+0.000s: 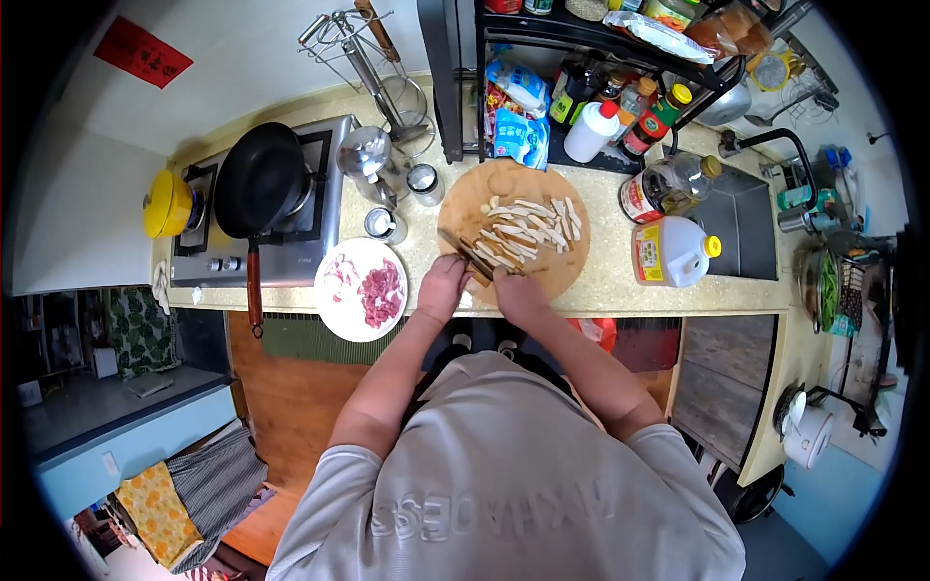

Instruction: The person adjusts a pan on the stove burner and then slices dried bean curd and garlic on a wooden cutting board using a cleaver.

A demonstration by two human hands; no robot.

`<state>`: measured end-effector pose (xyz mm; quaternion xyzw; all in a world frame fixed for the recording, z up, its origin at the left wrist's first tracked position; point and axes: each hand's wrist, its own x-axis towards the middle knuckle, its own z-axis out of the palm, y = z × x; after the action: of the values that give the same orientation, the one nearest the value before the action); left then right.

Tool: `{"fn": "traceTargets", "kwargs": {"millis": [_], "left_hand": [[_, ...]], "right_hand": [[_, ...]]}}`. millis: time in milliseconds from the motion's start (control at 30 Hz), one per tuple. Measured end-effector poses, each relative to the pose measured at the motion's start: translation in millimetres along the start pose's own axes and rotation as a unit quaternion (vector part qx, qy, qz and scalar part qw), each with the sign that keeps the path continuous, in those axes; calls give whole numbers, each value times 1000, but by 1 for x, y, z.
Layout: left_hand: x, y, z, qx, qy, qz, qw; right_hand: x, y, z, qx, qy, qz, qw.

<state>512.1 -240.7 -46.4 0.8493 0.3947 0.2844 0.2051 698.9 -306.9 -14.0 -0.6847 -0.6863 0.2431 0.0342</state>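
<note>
A round wooden cutting board (566, 272) lies on the counter with pale sliced strips (528, 230) spread over it. At its lower left edge, a knife (472, 254) with a dark blade lies between my two hands. My left hand (445, 287) is closed at the knife's left side; what its fingers hold is too small to make out. My right hand (520, 295) has its fingers wrapped round something hidden beneath them, close to the knife. Left of the board, a white plate (335, 321) carries sliced raw meat (379, 293) in separate heaps.
A black pan (259, 181) and a yellow pot (169, 204) stand on the stove at left. Small jars (385, 226) are behind the plate. Right of the board stand a dark oil bottle (668, 187) and a white jug (670, 254), beside the sink (741, 232). Shelves hold more bottles.
</note>
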Motion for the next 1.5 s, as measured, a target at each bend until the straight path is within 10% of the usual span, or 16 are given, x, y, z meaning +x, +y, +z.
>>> {"fn": "traceTargets", "kwargs": {"millis": [967, 1067, 1300, 1400, 1500], "left_hand": [[0, 10, 5, 23, -30, 51, 998], [15, 4, 11, 47, -41, 46, 997], [26, 15, -29, -40, -103, -76, 991], [31, 27, -21, -335, -58, -353, 871], [49, 1, 6, -676, -65, -450, 580]], "right_hand": [[-14, 18, -14, 174, 78, 42, 981], [-18, 35, -17, 312, 170, 12, 935], [-25, 44, -40, 667, 10, 174, 724], [-25, 30, -42, 712, -18, 174, 680], [-14, 9, -40, 742, -41, 157, 650]]}}
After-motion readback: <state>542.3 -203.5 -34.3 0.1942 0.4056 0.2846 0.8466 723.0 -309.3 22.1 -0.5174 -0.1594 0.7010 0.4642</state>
